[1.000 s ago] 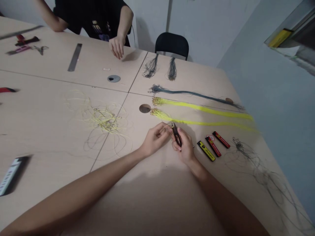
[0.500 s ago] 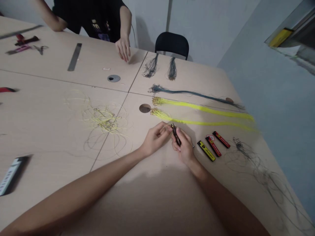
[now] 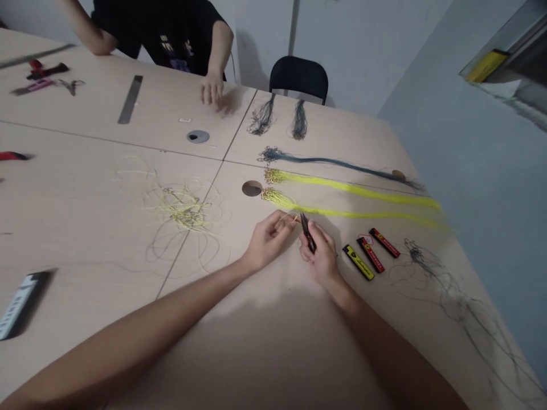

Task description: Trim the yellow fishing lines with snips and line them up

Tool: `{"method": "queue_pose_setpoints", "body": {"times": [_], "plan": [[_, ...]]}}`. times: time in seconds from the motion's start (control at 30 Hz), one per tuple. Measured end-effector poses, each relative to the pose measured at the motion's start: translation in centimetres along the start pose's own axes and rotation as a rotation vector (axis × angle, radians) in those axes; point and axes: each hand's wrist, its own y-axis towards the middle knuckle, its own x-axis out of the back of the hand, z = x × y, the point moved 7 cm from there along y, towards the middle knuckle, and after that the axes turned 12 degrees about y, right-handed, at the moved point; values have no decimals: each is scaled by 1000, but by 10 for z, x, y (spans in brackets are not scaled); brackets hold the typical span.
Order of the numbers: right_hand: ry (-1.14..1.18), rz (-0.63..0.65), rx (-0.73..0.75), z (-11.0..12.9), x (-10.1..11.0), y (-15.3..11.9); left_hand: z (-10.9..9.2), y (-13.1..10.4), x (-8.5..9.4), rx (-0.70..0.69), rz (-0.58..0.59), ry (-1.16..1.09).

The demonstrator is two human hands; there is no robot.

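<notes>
While gripped in the right hand (image 3: 321,253), tilted with tips toward the far side and slightly left: dark snips (image 3: 308,233), above the middle of the pale table (image 3: 277,341). Right fingers curled closely around the handles; blade spread too small to tell. Just left of the tips, in the left hand (image 3: 267,239), thumb and forefinger pinched together on a small golden piece (image 3: 296,218), with a thin pale line (image 3: 285,216) arching over the fingers.

Just beyond both hands, stretching right, two bright yellow bundles (image 3: 354,191) with golden ends at left; beyond them, a long blue-green bundle (image 3: 333,162). Farther still, two short dark bundles (image 3: 299,121) near the far edge, and behind that edge a black chair (image 3: 298,77).

To the right of the hands, one yellow case (image 3: 358,262) and two red cases (image 3: 371,254), slanted side by side; farther right, a loose dark tangle (image 3: 457,299). To the left, a pale yellow tangle (image 3: 183,208), with a round hole (image 3: 252,188) between it and the yellow bundles. At far left, a flat metal strip (image 3: 130,99). Across the table, a person in a black shirt (image 3: 158,34), one blurred hand low over the tabletop.
</notes>
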Motion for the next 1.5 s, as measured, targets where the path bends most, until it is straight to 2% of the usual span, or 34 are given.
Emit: {"method": "queue_pose_setpoints", "body": {"times": [0.4, 0.6, 0.9, 1.03, 1.17, 1.5], "plan": [[60, 62, -74, -6, -4, 1, 3, -2, -10, 30, 124, -36], [39, 41, -54, -6, -5, -1, 5, -1, -10, 30, 130, -68], [54, -20, -21, -3, 0, -1, 0, -2, -9, 34, 129, -14], [118, -15, -4, 3, -1, -2, -2, -2, -10, 15, 176, 25], [67, -32, 19, 5, 0, -2, -4, -2, -8, -1, 173, 54], [98, -31, -24, 4, 1, 0, -6, -2, -10, -17, 205, 48]]}}
